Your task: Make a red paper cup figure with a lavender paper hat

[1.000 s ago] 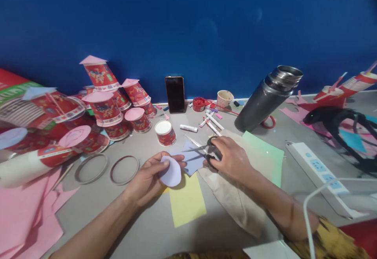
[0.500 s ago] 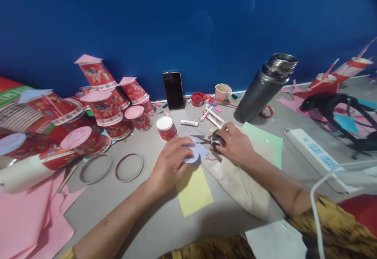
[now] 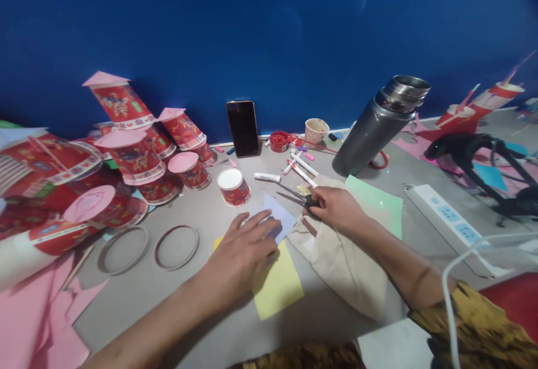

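Observation:
My left hand point(image 3: 247, 248) lies over the table, palm down and fingers spread. Its fingertips rest over a lilac paper point(image 3: 281, 215), which partly overlaps a yellow paper point(image 3: 282, 288) below. My right hand point(image 3: 334, 205) grips black-handled scissors point(image 3: 313, 204), whose blades are parted and point left above the lilac sheet. Beneath the right wrist lies a cream cloth point(image 3: 348, 271), next to a light green paper point(image 3: 380, 204). Beyond my left hand stands a small red paper cup point(image 3: 235, 192) with its white base up.
Stacked red paper cups point(image 3: 138, 159) with pink tops crowd the left, near two rings point(image 3: 176, 248). A phone point(image 3: 242, 128) leans at the wall. A glue stick point(image 3: 267, 177) and markers point(image 3: 303, 163) lie mid-table. A dark flask point(image 3: 374, 128) and a power strip point(image 3: 451, 220) are right.
My left hand has let the lilac paper down onto the table and spread its fingers. My right hand has drawn the scissors slightly away from the paper.

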The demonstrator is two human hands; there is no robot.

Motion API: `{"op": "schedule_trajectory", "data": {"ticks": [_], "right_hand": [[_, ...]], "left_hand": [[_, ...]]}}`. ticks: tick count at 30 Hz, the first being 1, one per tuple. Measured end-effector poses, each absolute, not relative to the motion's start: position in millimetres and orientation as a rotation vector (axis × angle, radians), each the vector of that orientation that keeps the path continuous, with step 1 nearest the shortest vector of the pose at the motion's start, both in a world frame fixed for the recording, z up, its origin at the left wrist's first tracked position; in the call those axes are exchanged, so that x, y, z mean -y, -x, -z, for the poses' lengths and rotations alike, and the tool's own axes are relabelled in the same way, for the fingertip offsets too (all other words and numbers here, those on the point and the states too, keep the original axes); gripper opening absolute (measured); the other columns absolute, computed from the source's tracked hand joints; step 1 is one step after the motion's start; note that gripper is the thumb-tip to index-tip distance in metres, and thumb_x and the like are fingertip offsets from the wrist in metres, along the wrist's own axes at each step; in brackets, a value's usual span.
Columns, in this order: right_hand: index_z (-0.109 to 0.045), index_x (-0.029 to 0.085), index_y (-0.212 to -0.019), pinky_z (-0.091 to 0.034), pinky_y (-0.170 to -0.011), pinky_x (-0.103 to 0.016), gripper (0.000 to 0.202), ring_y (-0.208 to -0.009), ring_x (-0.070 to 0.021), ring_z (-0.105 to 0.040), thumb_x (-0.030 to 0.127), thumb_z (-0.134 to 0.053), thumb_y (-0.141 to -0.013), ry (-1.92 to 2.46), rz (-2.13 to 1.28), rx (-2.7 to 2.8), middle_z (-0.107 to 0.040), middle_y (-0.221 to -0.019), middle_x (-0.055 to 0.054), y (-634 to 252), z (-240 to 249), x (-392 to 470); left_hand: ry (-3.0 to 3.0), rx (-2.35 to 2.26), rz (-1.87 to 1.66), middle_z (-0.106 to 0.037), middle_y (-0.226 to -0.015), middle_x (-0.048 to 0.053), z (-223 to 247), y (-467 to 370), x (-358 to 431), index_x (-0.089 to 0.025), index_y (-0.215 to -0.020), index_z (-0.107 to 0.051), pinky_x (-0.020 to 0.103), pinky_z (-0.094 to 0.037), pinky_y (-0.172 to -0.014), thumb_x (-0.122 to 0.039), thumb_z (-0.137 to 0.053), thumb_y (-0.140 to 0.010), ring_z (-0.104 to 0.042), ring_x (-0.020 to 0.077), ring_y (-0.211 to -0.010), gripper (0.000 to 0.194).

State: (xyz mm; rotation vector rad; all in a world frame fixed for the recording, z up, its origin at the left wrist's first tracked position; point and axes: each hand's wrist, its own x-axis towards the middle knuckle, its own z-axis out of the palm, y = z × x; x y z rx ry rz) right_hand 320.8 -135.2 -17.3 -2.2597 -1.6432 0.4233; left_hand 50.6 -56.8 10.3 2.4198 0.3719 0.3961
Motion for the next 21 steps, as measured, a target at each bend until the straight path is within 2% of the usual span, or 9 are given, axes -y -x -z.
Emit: {"op": "schedule_trajectory", "data": {"ticks": [3,6,10,12,14,16,18,19,21], "right_hand": [[-0.06,0.021,-0.078,-0.025,-0.059,-0.027,0.013,-0.063,-0.0153,-0.05,0.031,-0.069,-0.081,2.261,-0.414,1.659,-0.064,-0.072,0.0,-319,15,136],[-0.059,0.022,-0.076,-0.026,-0.059,-0.027,0.016,-0.062,-0.0159,-0.052,0.032,-0.069,-0.082,2.259,-0.42,1.666,-0.064,-0.07,0.0,-319,13,137],[-0.058,0.023,-0.08,-0.028,-0.057,-0.026,0.017,-0.059,-0.0159,-0.054,0.034,-0.071,-0.08,2.26,-0.456,1.56,-0.064,-0.066,0.002,-319,16,137],[-0.058,0.024,-0.086,-0.029,-0.057,-0.026,0.02,-0.059,-0.0158,-0.055,0.033,-0.073,-0.077,2.251,-0.45,1.512,-0.063,-0.065,0.004,-321,19,137],[-0.058,0.024,-0.089,-0.03,-0.057,-0.025,0.022,-0.059,-0.0155,-0.056,0.03,-0.074,-0.075,2.224,-0.459,1.51,-0.062,-0.064,0.005,-324,20,137],[-0.058,0.024,-0.089,-0.031,-0.057,-0.024,0.019,-0.06,-0.0149,-0.057,0.026,-0.071,-0.075,2.182,-0.501,1.535,-0.062,-0.063,0.006,-328,19,137],[-0.059,0.023,-0.087,-0.032,-0.058,-0.024,0.014,-0.06,-0.0143,-0.057,0.022,-0.067,-0.075,2.129,-0.555,1.569,-0.061,-0.062,0.006,-333,17,138],[-0.059,0.023,-0.085,-0.033,-0.058,-0.024,0.012,-0.06,-0.0141,-0.057,0.021,-0.065,-0.075,2.104,-0.577,1.582,-0.061,-0.062,0.006,-334,16,138],[-0.06,0.022,-0.083,-0.033,-0.058,-0.023,0.01,-0.061,-0.0138,-0.057,0.02,-0.064,-0.075,2.072,-0.605,1.597,-0.06,-0.062,0.006,-337,14,138]], "left_hand": [[-2.362,-0.402,-0.371,-0.08,-0.094,0.007,-10,-62,51,-0.028,-0.082,-0.077,0.055,-0.029,-0.119,-0.01,-0.064,-0.087,-0.069,0.0306,-0.115,0.022],[-2.265,-0.505,-0.384,-0.08,-0.09,0.008,-22,-54,46,-0.028,-0.085,-0.08,0.053,-0.034,-0.116,-0.012,-0.062,-0.088,-0.072,0.0298,-0.102,0.024],[-2.136,-0.613,-0.533,-0.08,-0.086,0.009,-40,-20,44,-0.03,-0.086,-0.082,0.048,-0.041,-0.11,-0.016,-0.071,-0.084,-0.071,0.0298,-0.093,0.019],[-2.185,-0.632,-0.538,-0.08,-0.09,0.008,-45,-5,44,-0.031,-0.088,-0.082,0.046,-0.041,-0.111,-0.016,-0.072,-0.084,-0.071,0.0297,-0.099,0.019],[-2.249,-0.588,-0.487,-0.081,-0.104,0.007,-45,-2,45,-0.031,-0.085,-0.081,0.045,-0.04,-0.112,-0.015,-0.071,-0.084,-0.068,0.0309,-0.116,0.019],[-2.287,-0.524,-0.416,-0.079,-0.12,0.007,-39,-11,48,-0.03,-0.081,-0.08,0.047,-0.037,-0.114,-0.014,-0.07,-0.084,-0.061,0.033,-0.13,0.02],[-2.284,-0.471,-0.35,-0.077,-0.125,0.008,-31,-31,50,-0.029,-0.077,-0.079,0.049,-0.036,-0.115,-0.012,-0.067,-0.083,-0.057,0.0344,-0.135,0.022],[-2.284,-0.434,-0.311,-0.077,-0.124,0.008,-26,-42,50,-0.028,-0.076,-0.079,0.049,-0.036,-0.115,-0.011,-0.066,-0.083,-0.058,0.0342,-0.133,0.023],[-2.229,-0.437,-0.303,-0.081,-0.104,0.008,-21,-64,48,-0.027,-0.069,-0.076,0.05,-0.034,-0.116,-0.012,-0.069,-0.079,-0.066,0.0333,-0.119,0.02]]}}
